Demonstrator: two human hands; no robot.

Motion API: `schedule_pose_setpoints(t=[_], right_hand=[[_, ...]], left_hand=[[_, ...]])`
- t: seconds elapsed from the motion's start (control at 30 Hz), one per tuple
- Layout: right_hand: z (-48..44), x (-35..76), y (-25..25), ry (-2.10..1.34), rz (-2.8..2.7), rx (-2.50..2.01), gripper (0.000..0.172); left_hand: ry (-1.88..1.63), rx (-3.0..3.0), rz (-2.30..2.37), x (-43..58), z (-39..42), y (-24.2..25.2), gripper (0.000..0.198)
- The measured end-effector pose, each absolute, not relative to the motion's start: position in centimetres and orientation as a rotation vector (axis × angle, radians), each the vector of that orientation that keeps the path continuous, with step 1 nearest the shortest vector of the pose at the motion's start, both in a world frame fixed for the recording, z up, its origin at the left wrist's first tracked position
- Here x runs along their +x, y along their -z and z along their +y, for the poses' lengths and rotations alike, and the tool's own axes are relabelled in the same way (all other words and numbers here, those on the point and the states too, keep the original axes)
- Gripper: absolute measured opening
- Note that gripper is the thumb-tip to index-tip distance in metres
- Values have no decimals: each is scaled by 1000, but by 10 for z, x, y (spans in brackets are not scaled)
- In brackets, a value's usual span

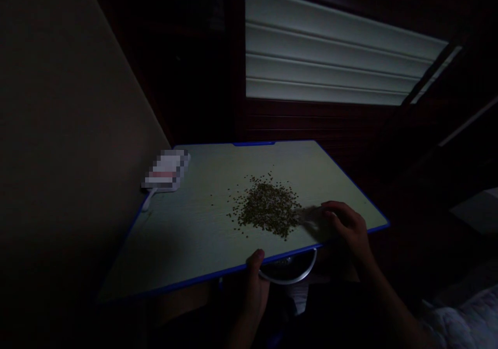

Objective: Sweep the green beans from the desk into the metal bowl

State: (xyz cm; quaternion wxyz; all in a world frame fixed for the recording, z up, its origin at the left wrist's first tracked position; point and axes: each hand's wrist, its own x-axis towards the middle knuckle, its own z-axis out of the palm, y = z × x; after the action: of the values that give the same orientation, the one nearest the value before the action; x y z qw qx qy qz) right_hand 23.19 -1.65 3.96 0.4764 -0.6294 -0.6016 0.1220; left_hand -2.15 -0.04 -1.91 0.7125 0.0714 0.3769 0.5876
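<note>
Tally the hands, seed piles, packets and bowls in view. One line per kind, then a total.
Hands: 2 (left hand, right hand)
Seed pile: 1
Packet, pixelated: 1
Bowl: 1
Total: 5

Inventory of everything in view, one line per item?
pile of small seeds: one, with strays around it, olive-brown, on the tabletop, right of centre
tabletop: one, pale green with blue edging, centre
pixelated packet: one, white and red, far left corner of tabletop
round container: one, dark with white rim, just under the near table edge
window blind: one, pale grey, upper right
wall: one, dull olive, left
bedding: one heap, pale, lower right corner
right hand: one, over tabletop's right side, beside the pile, blurred
left hand: one, at near table edge, thumb over it
</note>
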Motion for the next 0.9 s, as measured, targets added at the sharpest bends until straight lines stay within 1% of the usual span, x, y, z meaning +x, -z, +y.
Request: schedule_pose_setpoints(t=[0.1, 0.17, 0.37, 0.57, 0.73, 0.9], right_hand=[[-28, 242, -38, -280, -1441, -1602, 33], [-38, 250, -39, -279, -1432, -1639, 26], [-48, 261, -45, -333, -1480, -1671, 29], [-45, 243, -57, -371, -1496, -1676, 29], [-49, 223, -76, -418, -1532, -1695, 22], [-47, 214, -75, -419, -1563, -1659, 24]], left_hand=[[-1297, 103, 825, -18, -1, 19, 34], [-1290, 77, 811, -16, -1, 18, 35], [-1342, 42, 800, -11, -3, 15, 42], [-1318, 54, 837, -7, -4, 14, 44], [-1321, 74, 858, -2, -1, 14, 46], [-1351, 104, 875, -1, 1, 17, 47]])
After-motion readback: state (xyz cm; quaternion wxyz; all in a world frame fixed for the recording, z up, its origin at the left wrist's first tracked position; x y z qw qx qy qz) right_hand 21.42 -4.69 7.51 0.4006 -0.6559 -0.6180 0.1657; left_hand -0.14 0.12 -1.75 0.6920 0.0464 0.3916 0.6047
